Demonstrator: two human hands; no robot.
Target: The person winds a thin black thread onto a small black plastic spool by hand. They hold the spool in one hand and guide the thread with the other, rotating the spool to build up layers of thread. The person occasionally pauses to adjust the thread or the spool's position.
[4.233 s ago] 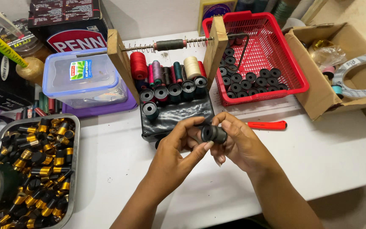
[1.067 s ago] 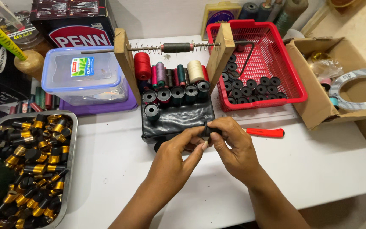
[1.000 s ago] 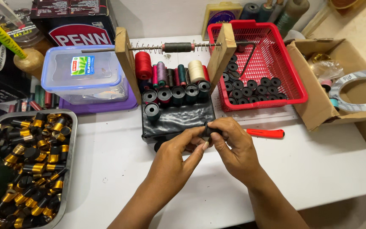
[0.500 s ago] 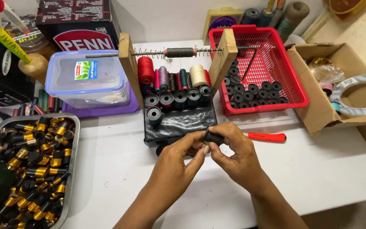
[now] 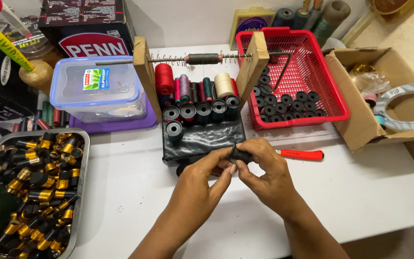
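A dark cardboard box with a red oval label (image 5: 92, 29) stands behind a clear plastic tub bearing a green sticker (image 5: 97, 79).

Most of the open room is on the bare white tabletop (image 5: 360, 192) to the right of and below the hands, with only a slim red-handled tool (image 5: 299, 154) lying across it. Straight ahead it's tight: a black box topped with black spools (image 5: 202, 136) sits just beyond the fingers, and a wooden frame with a spring rod (image 5: 202, 60) stands behind it. The left side is walled by a metal tray of black-and-gold caps (image 5: 80, 192) and a clear lidded plastic tub (image 5: 97, 88). A red mesh plastic basket (image 5: 331, 86) and an open cardboard box (image 5: 355, 120) block the far right.
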